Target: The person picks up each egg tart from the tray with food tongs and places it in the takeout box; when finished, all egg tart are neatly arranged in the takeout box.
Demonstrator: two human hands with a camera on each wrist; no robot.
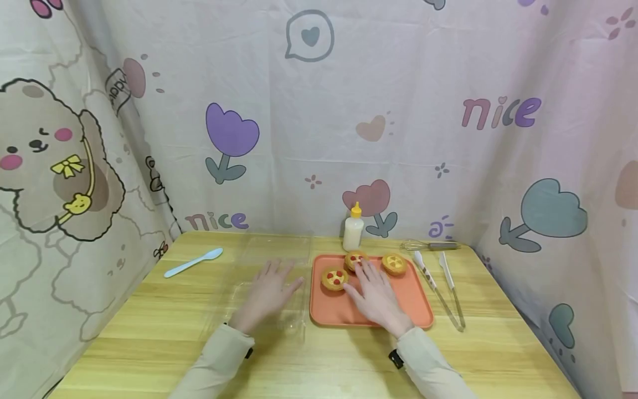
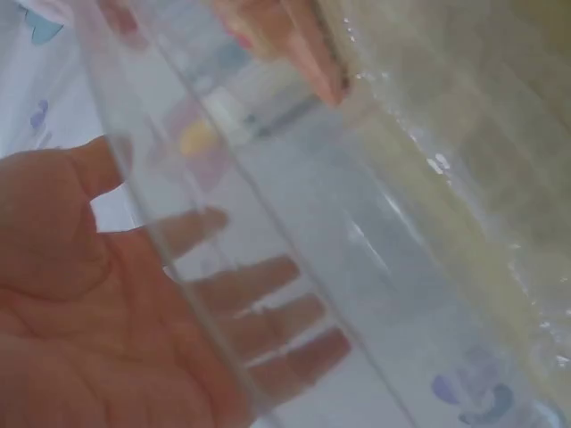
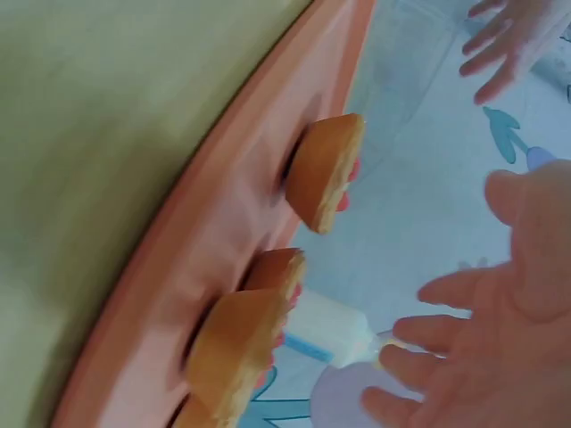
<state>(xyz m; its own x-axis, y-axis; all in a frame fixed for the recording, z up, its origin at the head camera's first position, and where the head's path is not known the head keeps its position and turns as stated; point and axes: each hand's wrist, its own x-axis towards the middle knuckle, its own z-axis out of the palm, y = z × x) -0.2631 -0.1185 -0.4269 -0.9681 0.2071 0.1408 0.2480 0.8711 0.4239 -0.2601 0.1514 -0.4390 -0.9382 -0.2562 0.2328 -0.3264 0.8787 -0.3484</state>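
- Nearest the person's right hand (image 1: 376, 293) are the tarts: a red-topped tart (image 1: 334, 279) just left of its thumb, another red-topped tart (image 1: 354, 256) partly behind its fingertips, and a yellow-topped tart (image 1: 394, 264) to its right.
- That hand hangs over the orange tray (image 1: 329, 311) bearing them, fingers extended and apart, grasping nothing; from the right wrist, a gap shows between fingers and tarts.
- Left of the tray, a clear plastic container (image 1: 294, 320) lies under the left hand (image 1: 269, 291). Its fingers are straight and spread, showing through the plastic from the left wrist; I can't tell whether they touch it.
- Behind the tray stands a yellow-capped bottle (image 1: 353, 234).
- Tongs (image 1: 448, 274) lie right of the tray, a whisk (image 1: 438, 245) behind them.
- Far left, a pale-blue spoon (image 1: 194, 262) rests on the wooden table (image 1: 319, 368).
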